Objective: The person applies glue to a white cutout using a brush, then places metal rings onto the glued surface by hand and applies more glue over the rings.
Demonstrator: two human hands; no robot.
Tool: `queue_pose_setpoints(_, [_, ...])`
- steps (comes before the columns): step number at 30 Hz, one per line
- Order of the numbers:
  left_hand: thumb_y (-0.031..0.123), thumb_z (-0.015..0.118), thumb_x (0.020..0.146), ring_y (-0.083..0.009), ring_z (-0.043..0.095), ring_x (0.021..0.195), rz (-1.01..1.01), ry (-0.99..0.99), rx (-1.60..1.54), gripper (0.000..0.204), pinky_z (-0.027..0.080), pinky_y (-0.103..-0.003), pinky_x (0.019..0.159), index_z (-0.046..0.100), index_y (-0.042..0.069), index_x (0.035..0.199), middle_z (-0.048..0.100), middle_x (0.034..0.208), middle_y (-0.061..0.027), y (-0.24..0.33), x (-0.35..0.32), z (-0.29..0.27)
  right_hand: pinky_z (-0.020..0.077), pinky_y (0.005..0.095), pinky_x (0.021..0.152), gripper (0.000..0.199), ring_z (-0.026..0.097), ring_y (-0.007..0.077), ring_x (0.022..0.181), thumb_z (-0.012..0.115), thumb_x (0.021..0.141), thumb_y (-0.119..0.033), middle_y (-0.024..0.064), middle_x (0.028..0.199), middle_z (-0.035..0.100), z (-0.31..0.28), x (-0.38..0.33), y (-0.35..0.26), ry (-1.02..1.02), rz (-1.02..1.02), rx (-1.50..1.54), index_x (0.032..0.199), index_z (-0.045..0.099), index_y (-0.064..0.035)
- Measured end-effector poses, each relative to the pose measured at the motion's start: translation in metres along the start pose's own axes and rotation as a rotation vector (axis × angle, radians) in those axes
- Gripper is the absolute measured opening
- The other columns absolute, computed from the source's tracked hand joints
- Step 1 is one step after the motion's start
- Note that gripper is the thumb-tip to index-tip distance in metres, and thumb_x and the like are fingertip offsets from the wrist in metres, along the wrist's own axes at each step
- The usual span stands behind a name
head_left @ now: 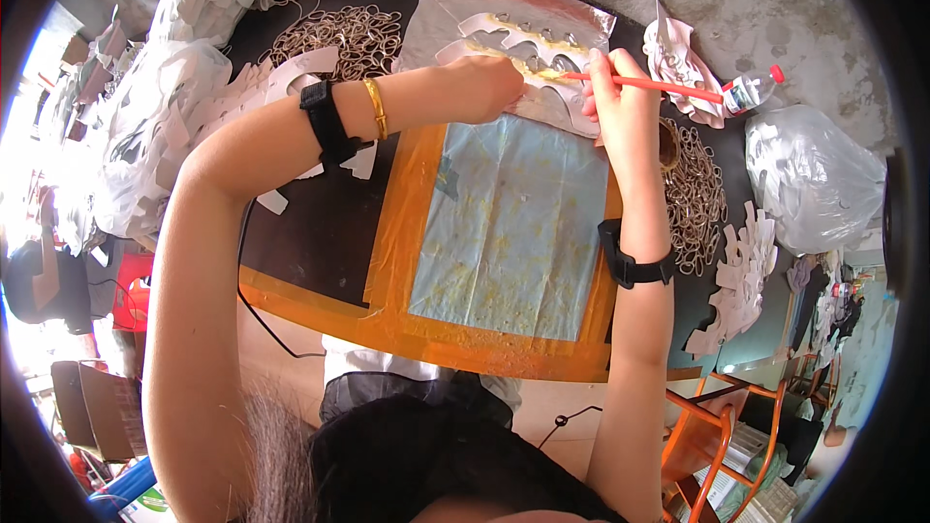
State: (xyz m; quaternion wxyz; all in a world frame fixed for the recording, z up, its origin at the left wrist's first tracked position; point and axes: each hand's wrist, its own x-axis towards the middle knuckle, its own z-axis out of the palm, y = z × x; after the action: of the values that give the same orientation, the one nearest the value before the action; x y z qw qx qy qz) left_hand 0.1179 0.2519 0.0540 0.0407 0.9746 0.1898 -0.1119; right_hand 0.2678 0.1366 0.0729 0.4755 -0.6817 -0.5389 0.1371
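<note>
My right hand [620, 102] grips a thin red-handled brush [659, 86] and holds its tip on a white cut-out shape [518, 50] smeared with yellow glue. My left hand [484, 87] presses down on that same white shape from the left. The shape lies on a clear plastic sheet [455, 10] at the far side of the dark round table [310, 232]. Both wrists wear black bands; the left also has a gold bangle. A blue sheet edged with orange tape [509, 232], speckled with glue, lies under my forearms.
Piles of metal rings [339, 37] lie at the far left and more rings [693, 199] at the right. White cut-outs [741, 281] are stacked at the right edge. A small glue bottle with red cap [751, 89], a white plastic bag [809, 179] and an orange chair [712, 431] are nearby.
</note>
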Motion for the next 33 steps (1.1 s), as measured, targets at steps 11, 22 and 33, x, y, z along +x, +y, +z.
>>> queue_pose_setpoints(11, [0.015,0.049,0.092,-0.0339,0.066,0.088,0.010,-0.029,-0.079,0.028,0.052,-0.043,0.075,0.060,0.015,0.118,0.065,0.090,-0.0172,-0.001,0.000,-0.001,0.0407,0.0248,0.045,0.025,0.054,0.0080,0.048,0.057,0.096,-0.018,0.0024,0.060,0.056,0.008,-0.001,0.005,-0.050,-0.039,0.121,0.079,0.051,-0.0006])
queue_pose_setpoints(22, [0.015,0.047,0.093,-0.0348,0.066,0.088,-0.015,-0.021,-0.054,0.029,0.052,-0.044,0.075,0.060,0.015,0.120,0.065,0.091,-0.0180,0.001,0.002,0.002,0.0416,0.0254,0.046,0.025,0.055,0.0096,0.048,0.059,0.095,-0.019,0.0047,0.059,0.056,0.005,-0.003,0.000,-0.019,-0.057,0.055,0.080,0.052,0.0006])
queue_pose_setpoints(33, [0.015,0.047,0.093,-0.0363,0.065,0.087,0.031,0.107,-0.110,0.019,0.051,-0.045,0.075,0.063,0.008,0.100,0.065,0.088,-0.0186,-0.002,0.000,0.011,0.0385,0.0265,0.047,0.022,0.048,0.0096,0.049,0.059,0.095,-0.016,0.0038,0.057,0.052,-0.028,0.004,-0.011,0.177,-0.204,-0.080,0.079,0.053,-0.0008])
